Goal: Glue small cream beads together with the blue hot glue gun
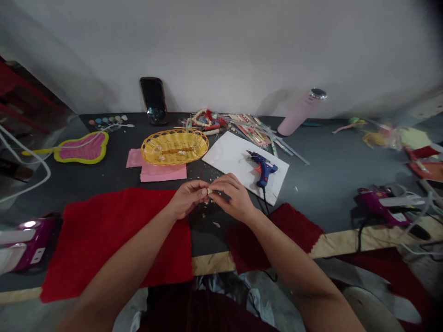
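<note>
My left hand (187,199) pinches a small cream-coloured piece (209,190) between thumb and fingertips. From the other side, the fingers of my right hand (232,196) close on the same piece; its kind is too small to make out. Pale crumbs (204,215) lie scattered on the dark table beneath and around both hands. Just beyond them is a yellow woven basket (162,160) with a few small pale bits inside, resting partly on pink sheets (162,174). A blue glue gun (266,170) lies on a white board (228,152) to the right of my hands.
Red cloth (121,240) spreads under my left forearm, with a darker red cloth (294,226) at right. A phone (154,101) and a pink bottle (301,113) lean by the wall. Sticks (249,129) lie behind the board. Purple devices (377,207) with cables sit at both sides.
</note>
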`<action>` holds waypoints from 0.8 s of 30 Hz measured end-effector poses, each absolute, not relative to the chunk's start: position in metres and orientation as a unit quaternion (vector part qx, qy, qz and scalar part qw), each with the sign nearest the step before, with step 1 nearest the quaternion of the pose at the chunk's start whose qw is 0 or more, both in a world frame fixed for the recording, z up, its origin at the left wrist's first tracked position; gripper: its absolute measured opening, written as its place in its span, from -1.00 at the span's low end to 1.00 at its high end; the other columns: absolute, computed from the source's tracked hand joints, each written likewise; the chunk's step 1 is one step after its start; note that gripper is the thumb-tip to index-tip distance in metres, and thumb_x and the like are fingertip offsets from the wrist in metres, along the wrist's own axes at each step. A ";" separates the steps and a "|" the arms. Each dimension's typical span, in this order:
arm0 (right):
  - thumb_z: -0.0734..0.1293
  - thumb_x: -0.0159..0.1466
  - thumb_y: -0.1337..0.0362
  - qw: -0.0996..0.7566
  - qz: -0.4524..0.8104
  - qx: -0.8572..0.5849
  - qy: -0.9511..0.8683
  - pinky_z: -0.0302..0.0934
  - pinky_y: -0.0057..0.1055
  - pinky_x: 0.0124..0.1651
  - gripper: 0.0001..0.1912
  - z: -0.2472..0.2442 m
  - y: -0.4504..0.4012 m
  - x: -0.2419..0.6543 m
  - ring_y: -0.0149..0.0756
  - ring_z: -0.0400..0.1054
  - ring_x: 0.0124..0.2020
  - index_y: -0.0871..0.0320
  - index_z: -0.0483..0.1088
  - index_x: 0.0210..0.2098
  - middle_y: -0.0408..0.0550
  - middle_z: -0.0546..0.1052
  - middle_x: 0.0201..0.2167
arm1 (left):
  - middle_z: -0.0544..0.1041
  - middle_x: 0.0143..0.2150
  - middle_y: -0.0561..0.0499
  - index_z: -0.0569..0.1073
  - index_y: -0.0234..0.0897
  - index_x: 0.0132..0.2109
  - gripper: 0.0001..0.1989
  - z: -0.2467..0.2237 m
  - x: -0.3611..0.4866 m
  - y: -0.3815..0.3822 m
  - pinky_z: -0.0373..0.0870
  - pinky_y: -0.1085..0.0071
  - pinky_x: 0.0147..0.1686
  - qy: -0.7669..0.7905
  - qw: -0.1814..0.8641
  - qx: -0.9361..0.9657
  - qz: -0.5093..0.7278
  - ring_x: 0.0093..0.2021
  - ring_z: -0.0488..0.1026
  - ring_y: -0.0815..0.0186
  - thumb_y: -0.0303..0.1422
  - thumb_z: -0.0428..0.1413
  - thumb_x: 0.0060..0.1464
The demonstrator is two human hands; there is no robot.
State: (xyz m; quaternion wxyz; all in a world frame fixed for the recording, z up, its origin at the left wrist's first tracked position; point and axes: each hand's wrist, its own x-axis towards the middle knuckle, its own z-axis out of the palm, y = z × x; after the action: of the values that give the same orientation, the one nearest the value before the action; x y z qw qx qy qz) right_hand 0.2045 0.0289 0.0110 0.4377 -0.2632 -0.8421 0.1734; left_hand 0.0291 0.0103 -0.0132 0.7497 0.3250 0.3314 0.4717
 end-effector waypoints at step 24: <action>0.35 0.17 0.33 0.417 0.163 -0.261 -0.855 0.27 -0.22 -0.09 -0.70 0.007 0.031 0.210 -0.27 0.34 -0.15 0.05 0.37 -0.09 -0.02 0.48 -0.20 | 0.51 -0.45 -0.05 0.55 -0.41 -0.30 -0.76 -0.009 0.027 0.009 0.35 0.45 -0.36 0.331 0.764 0.327 0.447 -0.46 0.42 0.39 -0.31 0.26 -0.11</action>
State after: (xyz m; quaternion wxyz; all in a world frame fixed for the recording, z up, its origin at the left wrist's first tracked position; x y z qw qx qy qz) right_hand 0.2097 0.0313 0.0065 0.4167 -0.2607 -0.8555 0.1629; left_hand 0.0275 0.0088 -0.0092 0.7640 0.3272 0.3309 0.4469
